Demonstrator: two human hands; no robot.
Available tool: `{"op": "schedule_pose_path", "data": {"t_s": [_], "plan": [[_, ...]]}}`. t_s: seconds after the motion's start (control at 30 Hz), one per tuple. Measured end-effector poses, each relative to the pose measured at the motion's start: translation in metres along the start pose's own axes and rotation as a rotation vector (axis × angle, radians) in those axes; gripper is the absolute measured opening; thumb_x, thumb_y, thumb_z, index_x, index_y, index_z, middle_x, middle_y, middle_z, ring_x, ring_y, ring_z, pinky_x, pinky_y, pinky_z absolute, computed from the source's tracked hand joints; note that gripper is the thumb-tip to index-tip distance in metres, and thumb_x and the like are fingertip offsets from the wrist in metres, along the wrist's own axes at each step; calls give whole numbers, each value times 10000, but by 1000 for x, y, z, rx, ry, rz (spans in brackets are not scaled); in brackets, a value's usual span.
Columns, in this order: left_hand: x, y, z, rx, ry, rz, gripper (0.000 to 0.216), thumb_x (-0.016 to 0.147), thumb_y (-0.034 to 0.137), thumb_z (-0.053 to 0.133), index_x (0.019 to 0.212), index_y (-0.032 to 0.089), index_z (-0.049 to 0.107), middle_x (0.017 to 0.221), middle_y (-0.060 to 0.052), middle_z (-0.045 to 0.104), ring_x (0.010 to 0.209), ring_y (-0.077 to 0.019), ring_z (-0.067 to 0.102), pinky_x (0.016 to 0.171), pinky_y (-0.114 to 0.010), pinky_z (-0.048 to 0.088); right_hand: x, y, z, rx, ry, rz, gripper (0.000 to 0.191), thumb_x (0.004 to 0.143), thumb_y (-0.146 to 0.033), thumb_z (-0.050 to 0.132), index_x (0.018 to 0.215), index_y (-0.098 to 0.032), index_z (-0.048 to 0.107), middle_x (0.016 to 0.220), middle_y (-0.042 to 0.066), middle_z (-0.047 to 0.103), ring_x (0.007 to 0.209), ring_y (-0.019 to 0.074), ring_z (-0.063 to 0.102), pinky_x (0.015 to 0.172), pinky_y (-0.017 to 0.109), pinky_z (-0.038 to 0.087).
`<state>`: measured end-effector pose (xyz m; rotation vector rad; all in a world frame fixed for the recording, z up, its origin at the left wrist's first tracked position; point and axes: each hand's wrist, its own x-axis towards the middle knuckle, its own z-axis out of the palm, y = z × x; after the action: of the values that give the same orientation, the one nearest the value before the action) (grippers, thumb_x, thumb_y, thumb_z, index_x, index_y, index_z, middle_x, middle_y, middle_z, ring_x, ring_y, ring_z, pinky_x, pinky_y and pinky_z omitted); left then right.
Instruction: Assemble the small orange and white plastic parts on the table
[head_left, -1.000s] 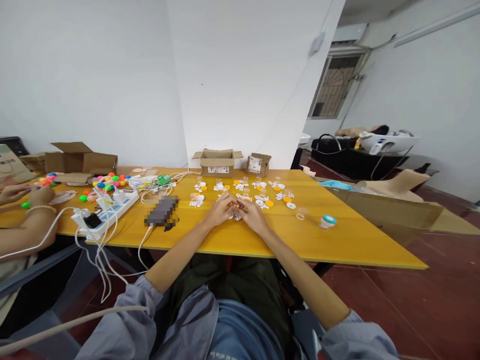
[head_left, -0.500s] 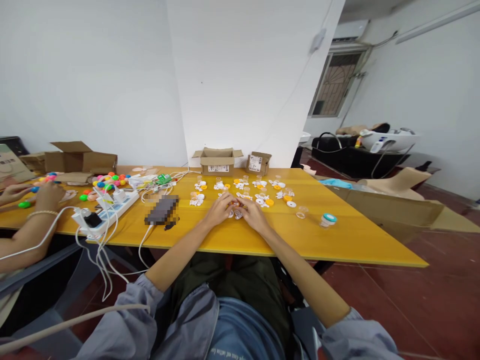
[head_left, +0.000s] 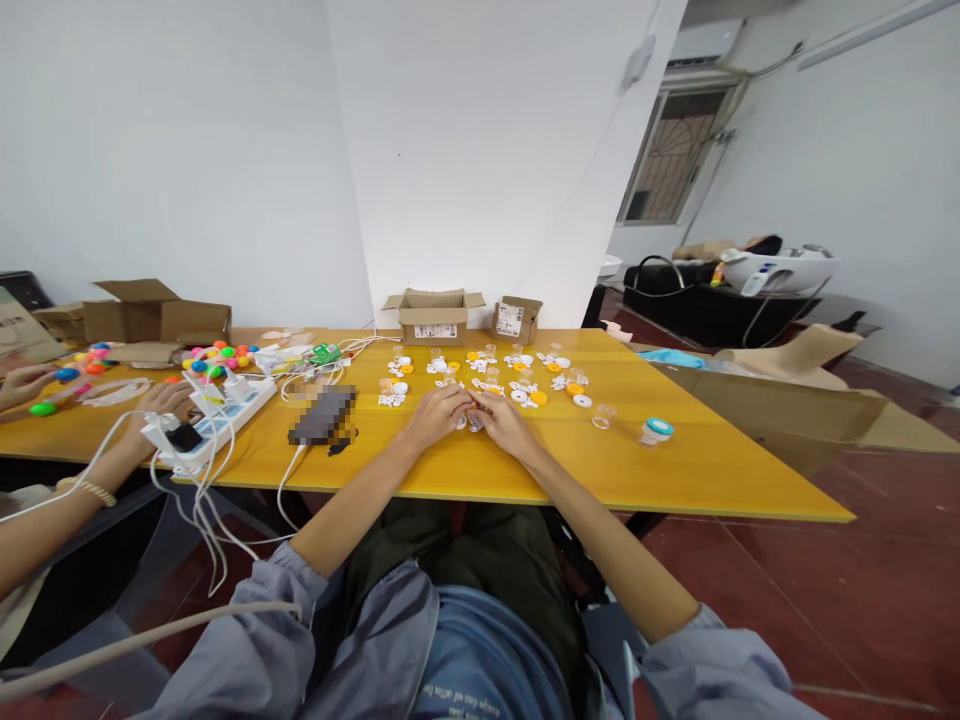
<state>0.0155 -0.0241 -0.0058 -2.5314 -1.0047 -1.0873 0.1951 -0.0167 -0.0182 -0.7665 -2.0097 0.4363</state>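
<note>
We hold the fingertips of our left hand [head_left: 439, 414] and right hand [head_left: 508, 424] together, maybe to steady something small, but we cannot tell if the grip is clamped on it. White pieces [head_left: 473, 424] lie on the bench [head_left: 637, 485] just below, with yellow discs [head_left: 538, 398] grouped beyond, probably for easy reach; the labels [head_left: 435, 331] on the cardboard boxes [head_left: 433, 316] are too small to read.

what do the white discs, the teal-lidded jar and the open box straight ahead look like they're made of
White discs: likely plastic, judging by their even, opaque colour; finish too small to tell.
Jar: clear plastic or perhaps glass, since the table shows through; its teal lid looks like smooth plastic.
Open box: matte cardboard, by its plain brown walls and spread flaps.
</note>
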Motion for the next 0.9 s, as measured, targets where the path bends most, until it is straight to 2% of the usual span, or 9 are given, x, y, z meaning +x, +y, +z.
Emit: {"op": "schedule_pose_path", "data": {"t_s": [0.27,0.43,0.6,0.73,0.9], "plan": [[3,7,-3,-33,-41,-96,198,961,238,505,955,209,701,931,-55,695,886,-176,660,834,-304,533,0,-3,0,8,25,27,327,820,-117,510,1016,-243,739,933,32,728,892,213,646,858,334,514],[6,12,-7,-158,3,-197,166,930,216,534,926,211,701,885,-41,699,852,-172,656,815,-299,527,2,-3,0,22,44,44,354,798,-101,532,1043,-254,737,941,21,739,901,212,653,858,334,517],[8,10,-9,-197,28,-273,146,876,141,561,888,203,693,867,-30,709,804,-163,653,799,-290,521,3,4,2,36,107,113,297,810,-165,582,1045,-246,744,928,35,753,876,226,668,831,351,536],[9,8,-10,-139,-17,-348,138,851,132,572,850,200,692,847,-34,713,777,-169,654,774,-290,520,4,11,3,48,188,183,327,796,-176,614,1096,-230,732,986,61,761,866,232,688,826,370,550],[10,6,-11,-70,-106,-384,146,849,168,569,831,199,710,828,-49,718,764,-187,651,743,-298,522,4,16,3,54,216,202,322,777,-170,623,1071,-238,736,941,49,766,812,217,693,787,356,565]]}}
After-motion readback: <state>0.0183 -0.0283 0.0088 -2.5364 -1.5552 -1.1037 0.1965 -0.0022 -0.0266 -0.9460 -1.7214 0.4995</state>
